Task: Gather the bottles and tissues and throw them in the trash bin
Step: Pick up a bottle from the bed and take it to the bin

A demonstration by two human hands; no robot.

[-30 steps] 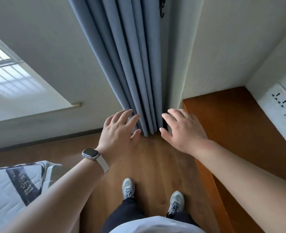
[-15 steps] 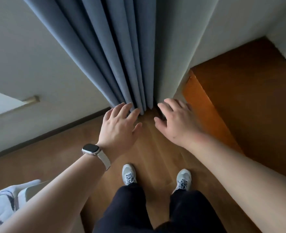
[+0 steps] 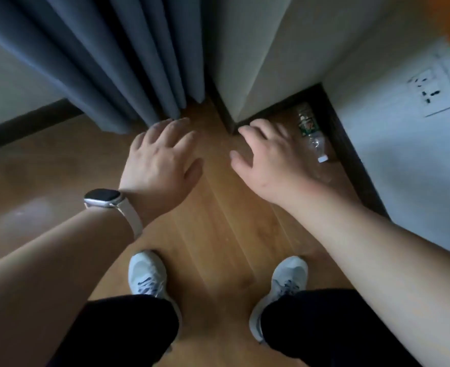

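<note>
A clear plastic bottle (image 3: 310, 131) with a green label and a white cap lies on the wooden floor in the corner, cap pointing toward me. My right hand (image 3: 267, 157) hovers just left of it, fingers spread, holding nothing and not touching it. My left hand (image 3: 160, 160), a watch on its wrist, is open over the floor near the foot of the curtain. No tissues or trash bin are in view.
A blue-grey curtain (image 3: 117, 62) hangs to the floor at the upper left. A white wall (image 3: 276, 49) juts out beside it, forming the nook with the bottle. The right wall carries a socket (image 3: 434, 92) and a dark skirting board (image 3: 356, 160). My shoes (image 3: 147, 274) stand below.
The view has tilted down toward the floor, and the bottle in the corner has come into sight. Both hands have lowered toward the floor, still open.
</note>
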